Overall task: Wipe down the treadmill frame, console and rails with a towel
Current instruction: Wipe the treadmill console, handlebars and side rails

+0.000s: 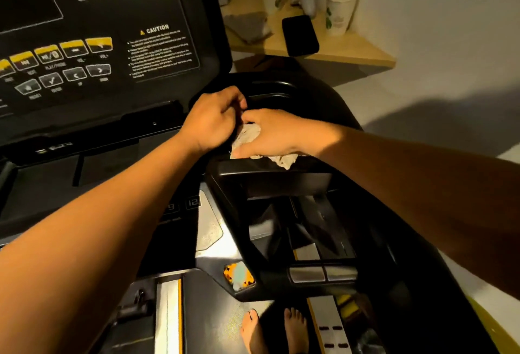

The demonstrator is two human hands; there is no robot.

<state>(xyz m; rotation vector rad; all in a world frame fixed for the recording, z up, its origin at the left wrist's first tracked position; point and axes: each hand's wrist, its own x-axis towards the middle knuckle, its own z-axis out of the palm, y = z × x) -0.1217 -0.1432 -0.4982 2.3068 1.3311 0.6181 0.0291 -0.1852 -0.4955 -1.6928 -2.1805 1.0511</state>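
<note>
Towel [249,135] bunched on right rail [253,169] beside console [112,44], right hand [277,134] curled round it, left hand [213,120] apparently pinching its far edge (fingertips hidden): flatten the wad, then wipe in long overlapping strokes.

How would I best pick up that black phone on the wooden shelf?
Pinch the phone across its long edges, coming from above and the front. It lies flat on the shelf, so only its thin sides offer grip, and its near end reaches the shelf's front edge.
</note>
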